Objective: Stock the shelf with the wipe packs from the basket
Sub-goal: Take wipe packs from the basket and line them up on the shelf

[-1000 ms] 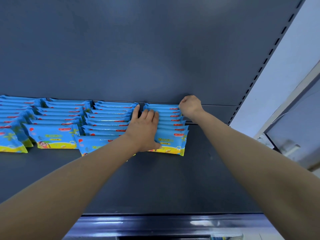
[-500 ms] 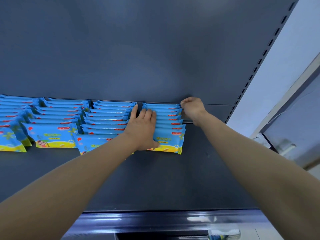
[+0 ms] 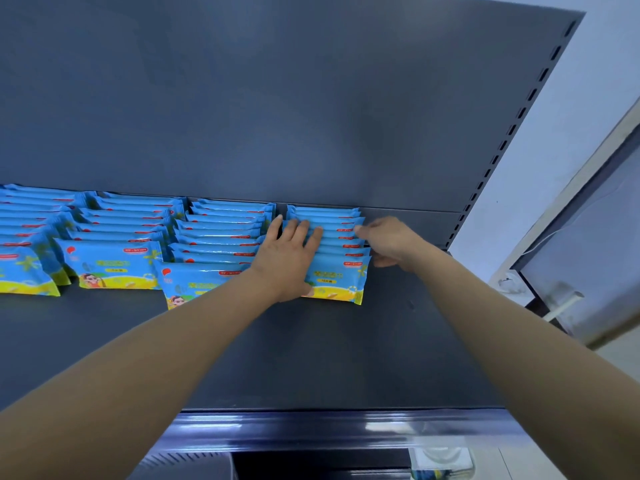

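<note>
Blue and yellow wipe packs stand in several overlapping rows on the dark grey shelf (image 3: 346, 348). The rightmost row of wipe packs (image 3: 341, 275) leans back against the shelf's rear panel. My left hand (image 3: 287, 258) lies flat on that row's left half, fingers spread over the pack tops. My right hand (image 3: 389, 242) touches the row's right edge with its fingertips, fingers loosely curled and nothing held. The neighbouring row of packs (image 3: 221, 233) sits just left of my left hand. The basket is out of sight.
The shelf's glossy front rail (image 3: 329, 427) runs along the bottom. A slotted upright (image 3: 512, 126) bounds the shelf on the right, with a pale wall beyond it. Bare shelf lies to the right of the last row and in front of all rows.
My right hand has slid from the back right corner of the row forward along its right edge. My left hand stays pressed on the packs.
</note>
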{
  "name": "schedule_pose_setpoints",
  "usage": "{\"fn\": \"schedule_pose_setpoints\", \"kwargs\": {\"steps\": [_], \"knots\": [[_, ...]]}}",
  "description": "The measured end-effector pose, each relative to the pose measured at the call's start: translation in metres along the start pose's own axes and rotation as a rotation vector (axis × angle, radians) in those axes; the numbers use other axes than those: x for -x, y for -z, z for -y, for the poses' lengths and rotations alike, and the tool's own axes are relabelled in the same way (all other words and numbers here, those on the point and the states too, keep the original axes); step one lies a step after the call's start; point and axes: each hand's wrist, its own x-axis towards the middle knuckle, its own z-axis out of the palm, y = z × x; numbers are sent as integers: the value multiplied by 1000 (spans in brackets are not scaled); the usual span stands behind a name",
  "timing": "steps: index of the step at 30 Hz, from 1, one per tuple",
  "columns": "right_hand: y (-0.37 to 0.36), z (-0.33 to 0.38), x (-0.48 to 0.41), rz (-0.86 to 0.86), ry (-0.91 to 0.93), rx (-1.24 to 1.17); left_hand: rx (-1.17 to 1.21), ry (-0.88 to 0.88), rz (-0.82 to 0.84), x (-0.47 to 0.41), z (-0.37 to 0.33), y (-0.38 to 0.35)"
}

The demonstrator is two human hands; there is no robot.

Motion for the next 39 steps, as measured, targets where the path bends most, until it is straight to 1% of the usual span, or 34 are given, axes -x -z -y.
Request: {"fn": "schedule_pose_setpoints", "kwargs": {"steps": [1,2,3,5,7,13,19,22,24,26,29,31,33,35,39], "knots": [[-3,-3,1,76,-5,-94,-6,3,2,1,-1,-1],[-6,-5,0,108,12,-178,-10,12,0,1,-1,-1],[-7,-7,-2,90,32,-229,-11,23,-3,0,-2,-1],[-7,-6,-5,-24,51,-265,-12,35,0,-1,-2,0],[-6,-3,-11,-95,48,-259,-18,38,-5,-2,-1,0],[-4,4,-21,-86,-9,-232,0,18,-25,-3,-2,-4],[-7,1,-30,-105,47,-188,37,-9,-25,-4,-3,-3],[-9,1,-33,-163,76,-152,68,-25,-28,-3,-3,-2],[-11,1,-34,-203,63,-129,68,-30,-36,-3,-4,-2],[-10,-1,-35,-189,37,-152,54,-30,-42,-3,-5,-2],[-6,-3,-32,-107,12,-258,12,-21,-63,-3,-7,-3],[-3,-4,-28,-96,10,-284,-29,-14,-87,-4,-8,-3],[-3,-5,-26,-134,15,-277,-43,-5,-103,-3,-10,-4],[-4,-3,-23,-220,49,-211,-51,-6,-111,-3,-11,-4],[-5,7,-11,-424,227,-13,-11,-12,-94,-2,-5,2]]}}
